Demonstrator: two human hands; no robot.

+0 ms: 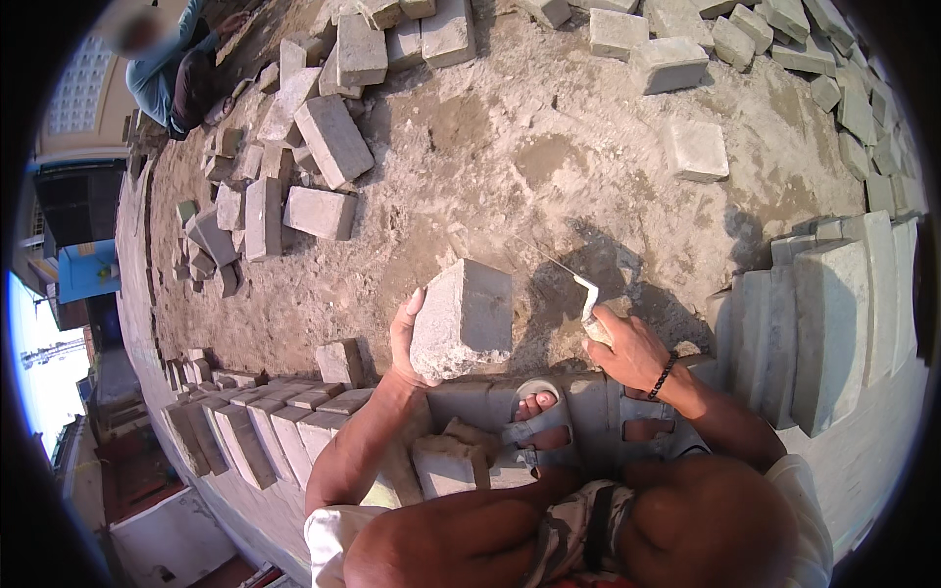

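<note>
Although the left grip (404,343) clasps a rough-ended brick (463,312) along its left side, it could drop toward the sandal (542,431) below if that edge crumbles. Rightward, the right grip (632,353) closes round a trowel (591,294) (blade seemingly edge-on).

Left fingers (416,301) mostly hidden by block (469,312); co-worker's head (137,31) blurred.

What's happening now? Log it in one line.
left hand: holding rough-edged grey concrete block | right hand: gripping pale, bent-shanked trowel | loose grey concrete blocks: scattered on sandy ground
</note>
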